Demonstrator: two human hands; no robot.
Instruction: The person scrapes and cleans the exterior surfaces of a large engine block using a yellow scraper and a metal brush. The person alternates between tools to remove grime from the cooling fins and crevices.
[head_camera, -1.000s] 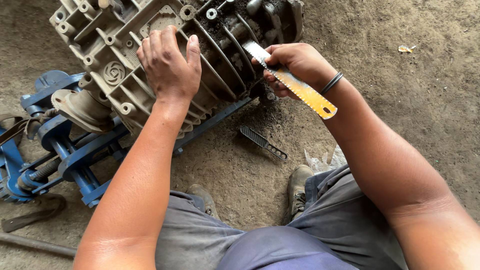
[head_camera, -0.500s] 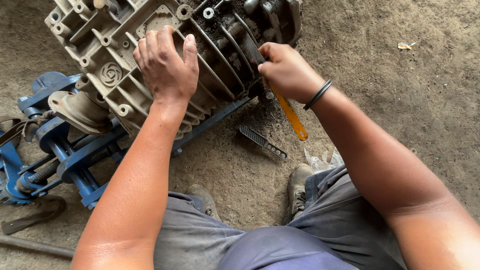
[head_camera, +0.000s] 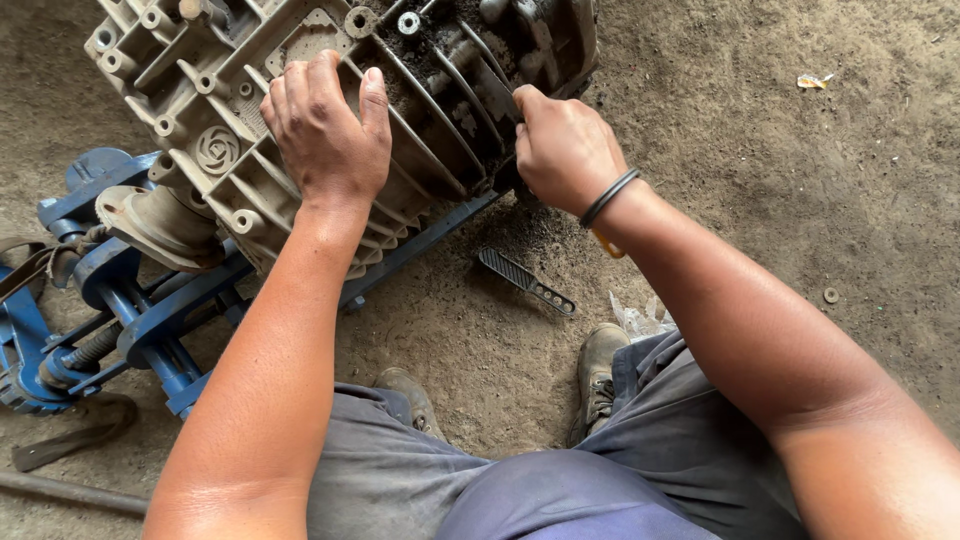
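Yellow ruler (head_camera: 607, 243) mostly behind wrist

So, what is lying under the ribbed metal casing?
Under the ribbed casing a blue metal frame shows, standing on the dirt floor. Where they touch is covered by the casing.

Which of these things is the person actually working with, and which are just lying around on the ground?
In use:
- ribbed metal casing, steadied by the left hand
- yellow flat blade, gripped in the right hand
- blue stand under the casing

Lying about:
- dark ridged metal strip
- scrap of yellowish litter
- crumpled clear plastic
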